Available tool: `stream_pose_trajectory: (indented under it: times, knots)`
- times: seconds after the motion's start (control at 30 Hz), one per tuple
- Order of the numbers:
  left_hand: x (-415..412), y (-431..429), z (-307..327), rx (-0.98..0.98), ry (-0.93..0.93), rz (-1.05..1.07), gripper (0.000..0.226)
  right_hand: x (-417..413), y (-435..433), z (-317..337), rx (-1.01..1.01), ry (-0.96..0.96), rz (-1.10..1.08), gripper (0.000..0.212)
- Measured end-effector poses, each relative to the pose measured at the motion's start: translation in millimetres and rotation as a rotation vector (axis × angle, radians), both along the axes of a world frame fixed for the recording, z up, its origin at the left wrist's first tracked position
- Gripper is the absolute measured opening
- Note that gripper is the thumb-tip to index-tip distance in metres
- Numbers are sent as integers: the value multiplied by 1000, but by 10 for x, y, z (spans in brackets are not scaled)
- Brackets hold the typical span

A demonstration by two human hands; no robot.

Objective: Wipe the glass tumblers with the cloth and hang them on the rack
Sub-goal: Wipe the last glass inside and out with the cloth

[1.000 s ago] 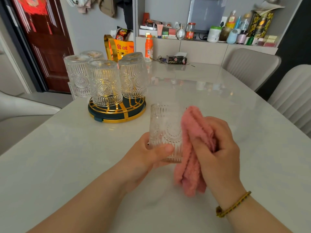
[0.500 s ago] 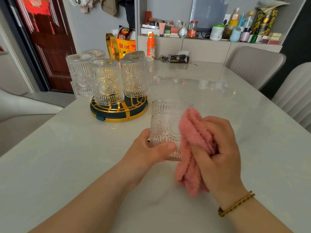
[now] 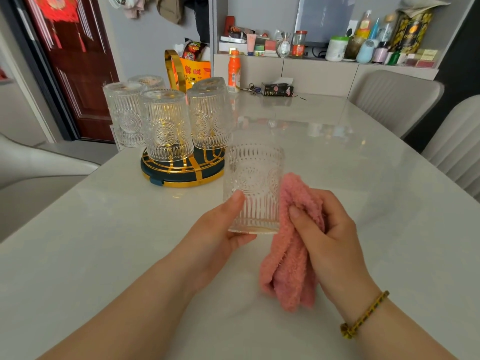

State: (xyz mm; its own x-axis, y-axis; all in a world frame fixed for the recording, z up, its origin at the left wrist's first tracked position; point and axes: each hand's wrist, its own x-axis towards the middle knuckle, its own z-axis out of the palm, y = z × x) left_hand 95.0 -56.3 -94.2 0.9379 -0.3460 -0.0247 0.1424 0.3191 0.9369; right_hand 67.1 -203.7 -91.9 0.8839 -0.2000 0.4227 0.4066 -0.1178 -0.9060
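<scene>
A glossy white table bears, at its far left, a round dark-green and gold wire rack with four embossed clear glass tumblers upended on it. In front of the rack's right edge, the left hand grasps a fifth embossed tumbler upright near its base. The right hand clenches a fuzzy pink cloth against the glass's right side. A small orange bottle stands at the table's far end.

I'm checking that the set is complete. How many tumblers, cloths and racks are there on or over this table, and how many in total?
Rack: 1
Cloth: 1
Tumblers: 5, four on the rack, one in the left hand
Total: 7
</scene>
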Motion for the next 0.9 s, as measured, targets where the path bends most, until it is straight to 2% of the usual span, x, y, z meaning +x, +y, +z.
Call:
stream_pose_trajectory:
  times: [0.23,0.37,0.47,0.53,0.6,0.67,0.7,0.8,0.83,0.9]
  knots:
    - [44,-18,-50,119,4,59,54,-9,12,-19,-209,-136,-143,18]
    - [19,-24,-73,221,-48,29,81,-34,24,-4,-335,-211,-146,21]
    - [20,2,-44,200,-61,-40,83,-45,-26,59,-244,-201,-160,16]
    - [12,-4,-40,163,-61,-108,106,-27,-84,123,-103,-155,-173,15]
    - [-3,-12,-46,97,-39,-147,116,18,-126,128,68,-79,-133,17]
    - [-8,-16,-35,31,-24,-159,111,68,-136,79,160,7,-76,15]
    - [0,-14,-32,-1,-22,-155,101,86,-127,41,158,45,-53,12]
    - [51,10,-36,-94,26,-93,52,53,-33,-22,41,43,-16,5]
    - [66,16,-36,-88,41,-71,48,18,-2,-11,-64,-15,-34,7]
    - [85,17,-53,-3,17,-48,66,-44,28,35,-325,-189,-69,12]
